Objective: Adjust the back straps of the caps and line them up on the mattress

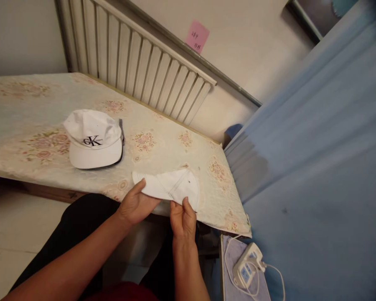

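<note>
Right hand (183, 219), flat cap (172, 186); logo cap (94, 138) behind

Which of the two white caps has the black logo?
The upright cap farther back; the flattened cap held by left hand and right hand shows none.

**Mostly matt cloth, with painted metal, paper and plastic around it**

The folded white cloth cap (171, 184), pinched between the left hand (134, 207) and the right hand (183, 219) at the near table edge, is matt woven fabric with visible stitched seams. To its left, the white cloth baseball cap with a black logo (92, 140) looks the same: smooth and matt. Both rest on a pale flower-printed tablecloth (181, 142) with a faint sheen, over a brown wooden table edge (47, 191). On the far side, the white ribbed radiator (138, 58) looks like painted metal, smooth and slightly glossy. The pink paper note (196, 36) is matt. On the right is soft, matt blue cloth (316, 159). At its near end, a white plastic power strip (247, 267) is smooth and glossy.
</note>
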Demonstrator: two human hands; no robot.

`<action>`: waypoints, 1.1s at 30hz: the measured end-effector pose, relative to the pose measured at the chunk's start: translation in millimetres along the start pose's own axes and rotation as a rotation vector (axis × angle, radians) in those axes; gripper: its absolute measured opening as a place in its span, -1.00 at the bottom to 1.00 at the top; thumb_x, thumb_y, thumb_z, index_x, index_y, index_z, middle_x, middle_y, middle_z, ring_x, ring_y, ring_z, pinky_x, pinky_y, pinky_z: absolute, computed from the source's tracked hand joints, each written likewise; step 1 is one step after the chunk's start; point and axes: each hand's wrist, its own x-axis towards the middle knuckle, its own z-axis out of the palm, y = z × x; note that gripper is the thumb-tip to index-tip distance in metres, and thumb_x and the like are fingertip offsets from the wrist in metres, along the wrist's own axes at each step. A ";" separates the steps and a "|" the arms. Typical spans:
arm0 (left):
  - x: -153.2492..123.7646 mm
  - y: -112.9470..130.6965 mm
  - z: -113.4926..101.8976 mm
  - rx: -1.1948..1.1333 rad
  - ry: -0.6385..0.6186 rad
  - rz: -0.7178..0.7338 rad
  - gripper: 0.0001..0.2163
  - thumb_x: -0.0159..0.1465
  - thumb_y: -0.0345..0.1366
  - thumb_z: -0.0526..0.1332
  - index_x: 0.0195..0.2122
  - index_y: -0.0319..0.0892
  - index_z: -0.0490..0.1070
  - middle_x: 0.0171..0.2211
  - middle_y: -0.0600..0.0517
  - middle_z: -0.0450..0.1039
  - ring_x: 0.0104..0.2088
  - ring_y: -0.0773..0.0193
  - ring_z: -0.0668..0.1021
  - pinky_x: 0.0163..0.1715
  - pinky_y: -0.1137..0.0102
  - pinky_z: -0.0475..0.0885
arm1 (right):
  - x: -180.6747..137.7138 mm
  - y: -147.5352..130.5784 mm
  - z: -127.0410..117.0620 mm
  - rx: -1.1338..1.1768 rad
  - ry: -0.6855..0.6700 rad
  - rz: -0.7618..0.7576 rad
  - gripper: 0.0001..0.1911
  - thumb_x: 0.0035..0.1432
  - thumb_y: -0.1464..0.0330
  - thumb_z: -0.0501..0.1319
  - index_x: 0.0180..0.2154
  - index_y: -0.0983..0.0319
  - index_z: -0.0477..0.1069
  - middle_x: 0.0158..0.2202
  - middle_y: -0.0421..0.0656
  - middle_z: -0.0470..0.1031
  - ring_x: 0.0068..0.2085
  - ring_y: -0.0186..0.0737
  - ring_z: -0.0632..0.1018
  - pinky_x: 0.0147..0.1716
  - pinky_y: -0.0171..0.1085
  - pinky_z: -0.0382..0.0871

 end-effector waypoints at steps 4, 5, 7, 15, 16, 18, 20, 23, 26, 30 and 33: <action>-9.0 6.8 0.8 -0.049 -0.139 -0.058 -0.26 0.28 0.08 0.21 0.39 -0.19 0.10 0.29 -0.21 0.29 0.37 -0.12 0.15 0.36 0.01 0.00 | -2.0 -7.9 -10.5 0.023 0.009 0.048 -0.54 0.06 0.46 0.31 0.04 0.14 0.46 0.11 -0.14 0.56 0.19 -0.14 0.50 0.28 0.04 0.26; -10.5 8.9 -1.0 -0.060 -0.148 -0.079 -0.22 0.25 0.15 0.19 0.38 -0.20 0.13 0.27 -0.22 0.31 0.38 -0.13 0.14 0.35 0.02 0.01 | -2.0 -9.7 -13.4 0.022 0.009 0.055 -0.57 0.06 0.46 0.31 0.01 0.14 0.48 0.09 -0.14 0.58 0.18 -0.14 0.50 0.29 0.04 0.25; -12.0 13.1 -5.4 -0.084 -0.139 -0.114 -0.19 0.22 0.25 0.13 0.35 -0.22 0.19 0.23 -0.23 0.37 0.36 -0.15 0.17 0.34 0.02 0.04 | -1.9 -13.3 -18.6 0.016 0.017 0.069 -0.62 0.05 0.46 0.31 -0.05 0.15 0.52 0.06 -0.13 0.60 0.18 -0.15 0.51 0.30 0.05 0.22; -13.7 21.2 -9.0 -0.119 0.057 -0.136 -0.29 0.35 0.18 -0.04 0.31 -0.29 0.25 0.06 -0.28 0.53 0.18 -0.18 0.46 0.22 0.02 0.25 | 0.6 -23.6 -29.4 0.019 -0.009 0.065 -0.66 0.07 0.41 0.31 -0.07 0.17 0.55 0.04 -0.11 0.61 0.22 -0.17 0.47 0.36 0.03 0.10; -14.6 21.4 -7.7 -0.117 0.102 -0.130 -0.30 0.35 0.17 -0.04 0.30 -0.30 0.26 0.03 -0.28 0.55 0.15 -0.18 0.49 0.20 0.02 0.28 | 1.2 -25.0 -30.4 0.027 -0.010 0.069 -0.68 0.08 0.40 0.30 -0.08 0.18 0.56 0.04 -0.11 0.61 0.22 -0.18 0.47 0.36 0.02 0.09; -16.3 21.6 -4.2 -0.110 0.189 -0.118 -0.33 0.36 0.14 -0.02 0.28 -0.30 0.28 -0.03 -0.27 0.58 0.09 -0.18 0.54 0.15 0.03 0.34 | 2.0 -27.4 -32.1 0.043 -0.002 0.075 -0.71 0.10 0.38 0.30 -0.09 0.20 0.57 0.02 -0.10 0.62 0.21 -0.18 0.48 0.37 0.00 0.08; -17.6 20.9 0.5 -0.098 0.262 -0.128 -0.38 0.36 0.07 0.02 0.26 -0.31 0.30 -0.09 -0.26 0.61 0.01 -0.17 0.59 0.11 0.04 0.38 | 1.6 -28.5 -32.3 0.057 0.005 0.068 -0.71 0.12 0.36 0.29 -0.08 0.21 0.57 0.02 -0.10 0.62 0.22 -0.19 0.47 0.38 -0.02 0.05; -19.2 18.0 8.3 -0.071 0.350 -0.157 -0.47 0.34 -0.09 0.08 0.22 -0.36 0.33 -0.19 -0.24 0.64 -0.10 -0.14 0.64 0.05 0.05 0.43 | -2.8 -25.3 -27.9 0.080 -0.007 0.009 -0.67 0.12 0.33 0.30 -0.05 0.20 0.55 0.06 -0.11 0.60 0.24 -0.19 0.44 0.38 -0.03 0.05; -21.2 13.2 14.2 -0.046 0.390 -0.163 -0.51 0.31 -0.19 0.10 0.17 -0.41 0.36 -0.27 -0.22 0.64 -0.18 -0.12 0.66 0.01 0.07 0.46 | -10.3 -16.4 -18.8 0.081 -0.032 0.012 -0.63 0.10 0.33 0.32 -0.02 0.19 0.54 0.07 -0.11 0.59 0.24 -0.16 0.45 0.37 -0.01 0.09; -24.4 8.8 19.9 -0.042 0.369 -0.184 -0.55 0.30 -0.22 0.10 0.11 -0.42 0.42 -0.34 -0.19 0.64 -0.21 -0.11 0.66 0.01 0.08 0.46 | -16.6 -5.1 -9.8 0.065 -0.050 0.126 -0.64 0.10 0.33 0.32 -0.04 0.25 0.53 0.05 -0.05 0.60 0.22 -0.10 0.47 0.34 0.01 0.14; -25.6 9.3 25.1 -0.049 0.363 -0.181 -0.56 0.32 -0.21 0.08 0.10 -0.41 0.43 -0.37 -0.17 0.64 -0.21 -0.10 0.67 0.04 0.07 0.43 | -14.7 -3.8 -10.6 0.071 -0.012 0.153 -0.69 0.13 0.32 0.31 -0.07 0.27 0.55 0.02 -0.04 0.62 0.20 -0.11 0.49 0.33 -0.01 0.17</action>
